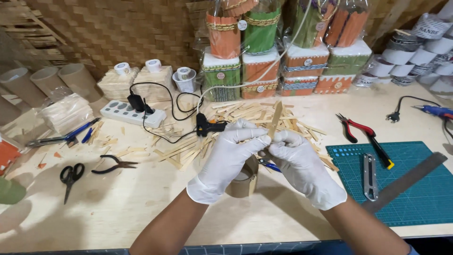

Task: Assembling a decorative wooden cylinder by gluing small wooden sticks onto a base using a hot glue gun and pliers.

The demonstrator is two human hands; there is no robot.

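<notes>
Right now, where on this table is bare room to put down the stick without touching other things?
Bare wood lies between the scissors and the left hand, below the black pliers. A smaller bare strip runs along the near edge, beside the green mat. It is crowded behind the hands, in the stick pile, and on the mat, where a knife and a ruler lie.

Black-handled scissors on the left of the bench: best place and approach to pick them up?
Probably grip the scissors at the pivot, just below the two black loops, coming straight down from above. They lie flat with the blades closed and pointing toward the near edge, and bare bench surrounds them. The black pliers to their right lie apart, so they should not obstruct.
</notes>
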